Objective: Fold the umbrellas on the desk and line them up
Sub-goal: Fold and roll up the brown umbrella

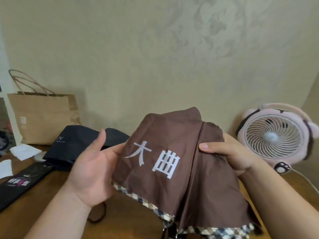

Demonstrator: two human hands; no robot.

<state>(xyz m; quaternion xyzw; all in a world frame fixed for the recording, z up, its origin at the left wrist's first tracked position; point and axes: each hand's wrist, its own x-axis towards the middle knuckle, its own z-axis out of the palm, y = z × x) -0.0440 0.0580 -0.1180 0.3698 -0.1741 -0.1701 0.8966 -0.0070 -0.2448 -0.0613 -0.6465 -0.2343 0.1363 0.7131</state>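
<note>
Bkgd: beige wall [120, 49] w/ faint floral pattern, wooden desk [120, 213] running along it.
Task item: brown umbrella [164, 152], white characters printed on canopy, plaid trim along the hem; held up off the desk, centre of view, canopy collapsed but loose, not rolled.
Left hand [91, 169]: palm facing up, cups the umbrella's left side; fingers go behind the cloth & are hidden, thumb sticks up clear of it.
Right hand [229, 156]: grips the umbrella's right side, thumb pressed on the front of a fold, fingers behind.
Other umbrellas: black umbrella [74, 144] lying on the desk at left, behind the left hand, canopy loose, small white lettering. Long black folded umbrella [22, 180] w/ pink-white print at far left, just beside the black one, nearer the desk's front edge.
Loop: dark strap loop [100, 214] on the desk under the left wrist; can't tell what it belongs to.
Left rear: brown paper bag [43, 118] upright vs. the wall, white tissues [24, 150] in front of it.
Right rear: pink fan [276, 135] w/ white grille, facing the camera; white cable [307, 180] trails off to the right.
</note>
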